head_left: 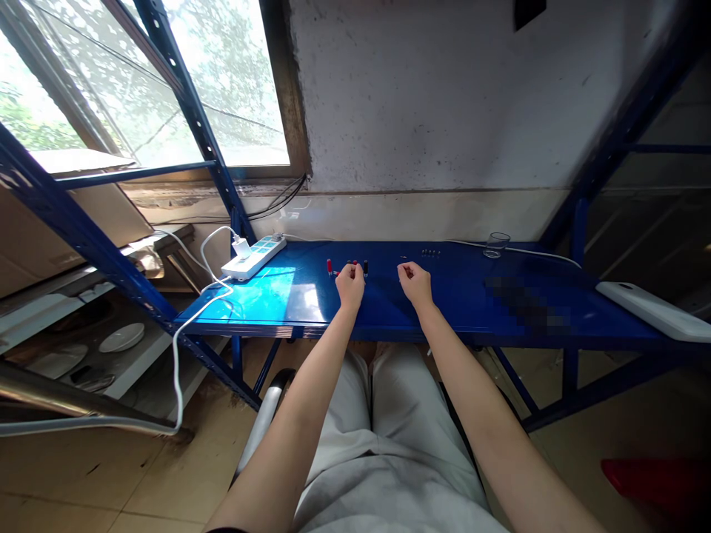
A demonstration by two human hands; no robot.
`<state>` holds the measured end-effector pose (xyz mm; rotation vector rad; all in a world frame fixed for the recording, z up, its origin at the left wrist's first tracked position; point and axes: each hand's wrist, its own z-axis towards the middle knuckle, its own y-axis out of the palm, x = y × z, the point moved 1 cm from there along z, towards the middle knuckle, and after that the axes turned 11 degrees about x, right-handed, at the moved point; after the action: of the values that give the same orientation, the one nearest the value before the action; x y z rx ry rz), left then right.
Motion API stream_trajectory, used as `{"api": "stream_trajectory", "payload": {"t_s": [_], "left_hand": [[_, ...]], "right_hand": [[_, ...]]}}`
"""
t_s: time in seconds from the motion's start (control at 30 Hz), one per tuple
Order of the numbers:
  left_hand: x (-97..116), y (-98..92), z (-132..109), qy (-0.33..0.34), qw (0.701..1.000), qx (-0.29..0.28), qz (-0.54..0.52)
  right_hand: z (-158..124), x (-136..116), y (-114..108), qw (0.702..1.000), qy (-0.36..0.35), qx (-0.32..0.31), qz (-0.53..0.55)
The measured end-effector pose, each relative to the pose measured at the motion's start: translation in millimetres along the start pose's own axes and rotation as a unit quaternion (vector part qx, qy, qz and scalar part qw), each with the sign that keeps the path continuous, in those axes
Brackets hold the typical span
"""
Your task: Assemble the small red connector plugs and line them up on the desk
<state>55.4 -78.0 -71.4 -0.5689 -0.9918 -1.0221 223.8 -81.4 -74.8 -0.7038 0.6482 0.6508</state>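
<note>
My left hand [351, 286] is closed just above the blue shelf top [383, 314], its fingers pressed together. Around its fingertips stand small coloured cylinders: a red one [329, 266] to the left, a black one [365, 268] to the right, others partly hidden behind the hand. A bit of red shows beside the fingers, but what they grip is unclear. My right hand [416, 283] is also closed in a pinch, and anything in it is too small to name. Beyond it lie several tiny metallic pieces [430, 253] in a row and a small thin piece [403, 257].
A white power strip [255, 257] with a plugged-in charger stands at the left, its cable [176, 355] hanging off the edge. At the back right is a clear glass [496, 245]. A blurred dark object [525, 303] and a white flat device [655, 309] lie farther right.
</note>
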Motion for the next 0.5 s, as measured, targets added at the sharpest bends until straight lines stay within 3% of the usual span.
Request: {"api": "stream_trajectory", "payload": {"t_s": [0.5], "left_hand": [[-2.4,-0.2,2.3,-0.015,1.000,0.019,-0.007]], "right_hand": [[1.1,6.7,6.1,1.000,0.006,-0.024,-0.010]]}}
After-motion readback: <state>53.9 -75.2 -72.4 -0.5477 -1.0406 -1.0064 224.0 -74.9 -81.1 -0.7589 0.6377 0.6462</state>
